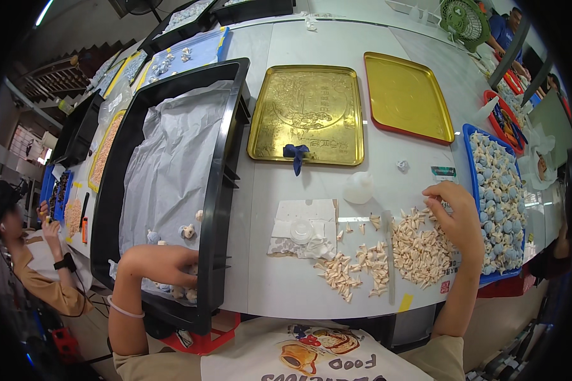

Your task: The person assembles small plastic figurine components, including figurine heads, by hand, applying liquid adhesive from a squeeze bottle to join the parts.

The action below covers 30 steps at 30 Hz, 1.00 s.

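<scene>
My left hand (162,263) reaches into the near end of a black tray (225,178) lined with white paper (171,159). Its fingers are bent together, and whatever they hold is hidden. Small blue-and-cream figures (187,231) lie on the paper around it. My right hand (457,213) hovers at the far edge of a pile of small pointed cream pieces (421,247). Thumb and forefinger nearly meet there; anything between them is too small to make out. A smaller heap of the same pieces (340,273) lies left of a thin clear strip (389,260).
A white card (299,209) holds a small clear dish (301,231). Two gold trays stand beyond; a dark blue cloth (296,157) hangs on the nearer tray's rim (255,143). At right, a blue basket (469,146) brims with blue-and-cream pieces. A co-worker (32,254) sits at far left.
</scene>
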### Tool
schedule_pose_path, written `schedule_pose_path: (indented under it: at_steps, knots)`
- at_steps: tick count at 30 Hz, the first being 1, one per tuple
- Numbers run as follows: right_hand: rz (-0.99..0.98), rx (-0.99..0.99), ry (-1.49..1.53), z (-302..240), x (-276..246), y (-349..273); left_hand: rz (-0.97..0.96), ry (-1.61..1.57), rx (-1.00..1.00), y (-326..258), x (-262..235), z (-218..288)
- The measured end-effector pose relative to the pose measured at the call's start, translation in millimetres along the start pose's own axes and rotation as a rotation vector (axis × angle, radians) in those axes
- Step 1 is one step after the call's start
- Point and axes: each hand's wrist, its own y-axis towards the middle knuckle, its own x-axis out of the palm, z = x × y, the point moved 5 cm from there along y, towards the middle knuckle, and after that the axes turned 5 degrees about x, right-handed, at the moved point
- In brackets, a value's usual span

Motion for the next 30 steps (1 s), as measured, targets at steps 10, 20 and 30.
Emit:
schedule_pose_path:
  at_steps: [10,20,30]
  knots:
    - [-0.003,0.008,0.021,0,1,0,0.013,0.006,-0.025,-1,-1,0]
    - [-0.010,0.014,0.016,0,0,0,-0.017,0.075,-0.070,-2,-3,6]
    - [-0.001,-0.001,0.003,0,0,0,0.015,0.058,-0.061,-2,-2,2]
